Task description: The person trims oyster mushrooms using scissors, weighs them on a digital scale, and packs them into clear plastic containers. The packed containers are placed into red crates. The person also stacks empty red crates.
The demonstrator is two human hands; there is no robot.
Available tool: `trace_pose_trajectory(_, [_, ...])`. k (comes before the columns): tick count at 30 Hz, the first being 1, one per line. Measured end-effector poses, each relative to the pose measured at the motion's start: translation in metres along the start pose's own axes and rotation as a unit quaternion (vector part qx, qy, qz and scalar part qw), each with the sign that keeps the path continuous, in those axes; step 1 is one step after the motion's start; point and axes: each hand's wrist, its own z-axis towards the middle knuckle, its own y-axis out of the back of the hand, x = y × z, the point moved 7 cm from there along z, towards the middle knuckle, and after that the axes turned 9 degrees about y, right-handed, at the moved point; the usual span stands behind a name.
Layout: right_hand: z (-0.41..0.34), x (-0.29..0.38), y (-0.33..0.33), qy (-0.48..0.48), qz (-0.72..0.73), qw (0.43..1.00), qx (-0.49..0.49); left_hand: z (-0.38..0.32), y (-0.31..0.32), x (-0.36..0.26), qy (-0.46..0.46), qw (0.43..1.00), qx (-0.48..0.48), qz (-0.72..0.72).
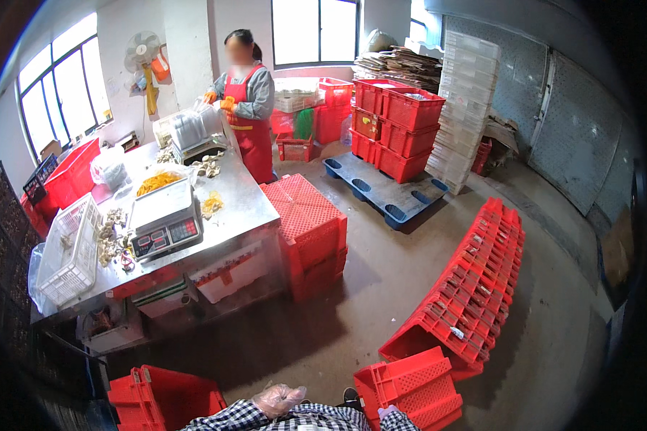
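Observation:
My left hand (279,400), in a clear plastic glove, is bent in front of my checked top at the bottom edge; its fingers look curled and nothing shows in them. At the near edge of a tilted red plastic crate (415,385), my right hand (388,412) in a pale lilac glove grips it; most of its fingers are hidden. That crate lies close to the near end of a long row of nested red crates (474,285). Another red crate (180,396) stands to the left of my left hand.
A steel table (242,199) holds a digital scale (164,237), a white basket (70,258), mushrooms and rubber bands. Beside it stand stacked red crates (307,215). A co-worker in a red apron handles plastic bags at its far end. A blue pallet (377,178) bears more crates.

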Motion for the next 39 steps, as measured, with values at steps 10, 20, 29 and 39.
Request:
trace_pose_trajectory(10, [0.024,-0.043,0.013,0.006,-0.075,0.996,0.052,0.04,-0.01,-0.018,-0.157,0.928,-0.011,-0.336])
trace_pose_trajectory(20, [-0.001,0.12,0.187,0.236,0.341,0.884,-0.217,-0.037,-0.039,-0.285,-0.643,0.756,-0.015,-0.121])
trace_pose_trajectory(29, [-0.047,0.077,0.256,0.257,0.57,0.634,-0.455,-0.014,-0.121,-0.357,-0.664,0.712,0.227,-0.014])
trace_pose_trajectory(39, [-0.011,-0.016,0.208,0.189,0.653,0.521,-0.515,0.045,-0.194,-0.356,-0.548,0.757,0.356,0.008])
